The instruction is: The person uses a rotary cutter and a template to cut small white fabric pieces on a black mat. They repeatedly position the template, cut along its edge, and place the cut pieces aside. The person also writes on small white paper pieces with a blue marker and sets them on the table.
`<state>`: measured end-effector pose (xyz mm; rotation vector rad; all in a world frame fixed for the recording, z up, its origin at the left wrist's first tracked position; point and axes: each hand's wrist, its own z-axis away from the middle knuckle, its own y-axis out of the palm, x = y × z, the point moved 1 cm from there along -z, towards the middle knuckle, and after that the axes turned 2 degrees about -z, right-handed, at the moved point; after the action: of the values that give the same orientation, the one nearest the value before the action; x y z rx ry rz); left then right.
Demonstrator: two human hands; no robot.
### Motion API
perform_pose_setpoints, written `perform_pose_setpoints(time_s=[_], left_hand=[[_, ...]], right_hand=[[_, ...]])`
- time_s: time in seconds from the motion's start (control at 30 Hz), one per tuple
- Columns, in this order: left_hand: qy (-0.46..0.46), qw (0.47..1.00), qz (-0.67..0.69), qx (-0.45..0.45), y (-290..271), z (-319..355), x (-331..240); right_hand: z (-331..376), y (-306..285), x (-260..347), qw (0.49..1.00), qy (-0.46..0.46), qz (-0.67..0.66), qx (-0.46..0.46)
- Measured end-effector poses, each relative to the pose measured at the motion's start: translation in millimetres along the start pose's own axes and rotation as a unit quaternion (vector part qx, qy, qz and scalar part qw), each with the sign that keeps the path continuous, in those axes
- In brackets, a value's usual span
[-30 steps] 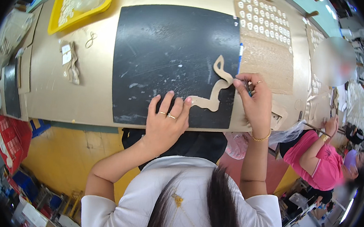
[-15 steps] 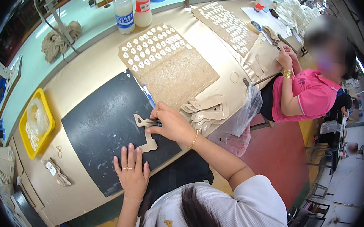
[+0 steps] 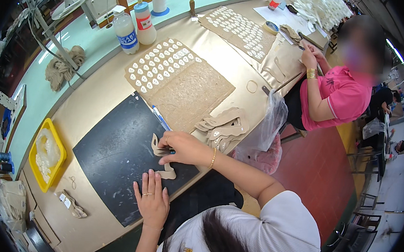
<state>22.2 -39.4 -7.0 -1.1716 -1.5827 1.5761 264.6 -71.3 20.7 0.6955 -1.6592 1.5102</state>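
Observation:
On the black mat (image 3: 109, 146) lies a curved strip of beige leather-like material (image 3: 169, 173), its far end forming a loop with an eye-shaped opening. My left hand (image 3: 153, 203) rests flat, fingers stretched, its fingertips at the strip's near end. Above the far part, my right hand (image 3: 188, 149) is closed on a small dark tool with a bluish part (image 3: 172, 151); the fingers cover most of it, so its kind is unclear. A blue-and-white pen (image 3: 161, 118) lies past that hand. To its right is a pile of similar beige pieces (image 3: 231, 123).
A brown board (image 3: 195, 92) bearing rows of small white pieces lies beyond the mat. A yellow tray (image 3: 59, 161) with white bits stands at left. Two bottles (image 3: 125, 33) stand at the back. A co-worker in a pink shirt (image 3: 334, 99) sits at right, near a clear plastic bag (image 3: 270, 117).
The view has shifted slightly. My right hand has turned over the loop end of the strip, now covering more of the tool. My left hand still lies flat at the near end.

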Motion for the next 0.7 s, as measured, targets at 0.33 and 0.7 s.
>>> perform_pose_setpoints(time_s=[0.33,0.7], left_hand=[[0.037,0.999,0.024,-0.031,3.3,4.3,3.1],[0.028,0.985,0.113,-0.127,2.8,7.1,8.5]], right_hand=[[5.6,-7.8,15.3,0.998,0.011,0.029,0.059],[26.3,-15.8,19.5,0.998,-0.022,0.021,-0.054]])
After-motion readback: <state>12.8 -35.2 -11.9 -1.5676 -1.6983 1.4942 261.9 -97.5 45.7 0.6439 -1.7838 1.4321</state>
